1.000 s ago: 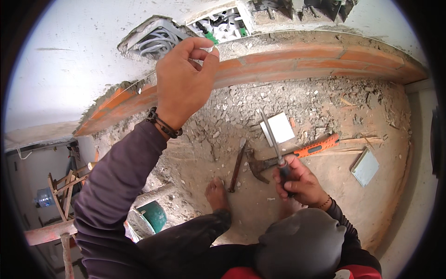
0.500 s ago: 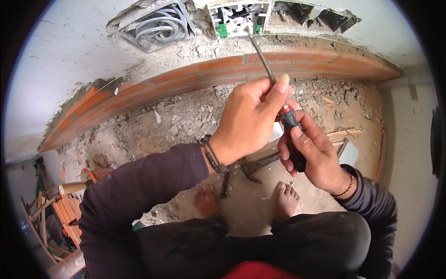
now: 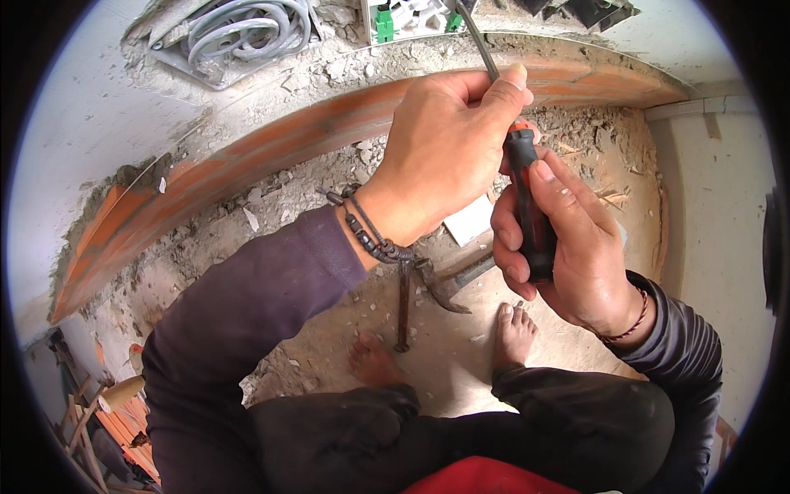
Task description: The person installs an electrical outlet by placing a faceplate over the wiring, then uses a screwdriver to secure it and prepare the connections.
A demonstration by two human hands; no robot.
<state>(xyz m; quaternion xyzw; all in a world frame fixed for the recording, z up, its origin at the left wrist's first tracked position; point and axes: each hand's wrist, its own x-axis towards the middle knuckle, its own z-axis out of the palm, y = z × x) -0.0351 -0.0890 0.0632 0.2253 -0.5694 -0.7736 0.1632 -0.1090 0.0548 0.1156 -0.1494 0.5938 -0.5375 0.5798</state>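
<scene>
My right hand (image 3: pixel 588 251) is wrapped round the black handle of a screwdriver (image 3: pixel 537 247). My left hand (image 3: pixel 448 144) is closed round its metal shaft, just above the orange collar. The shaft reaches up to the white electrical box (image 3: pixel 406 20) with green connectors, set in the wall; whether its tip touches is cut off by the frame. Left of that box, coiled grey cable (image 3: pixel 232 37) fills a rough recess.
A brick course (image 3: pixel 321 123) runs below the recesses, above rubble. On the floor lie a hammer (image 3: pixel 448 292), a rusty bar (image 3: pixel 403 309) and a white square piece (image 3: pixel 465 218), near my bare feet. Wood pieces (image 3: pixel 82 420) stand at lower left, a wall (image 3: pixel 708 214) at right.
My left hand has come from the box onto the screwdriver shaft. My right hand has risen with the screwdriver toward the box. The view has also shifted.
</scene>
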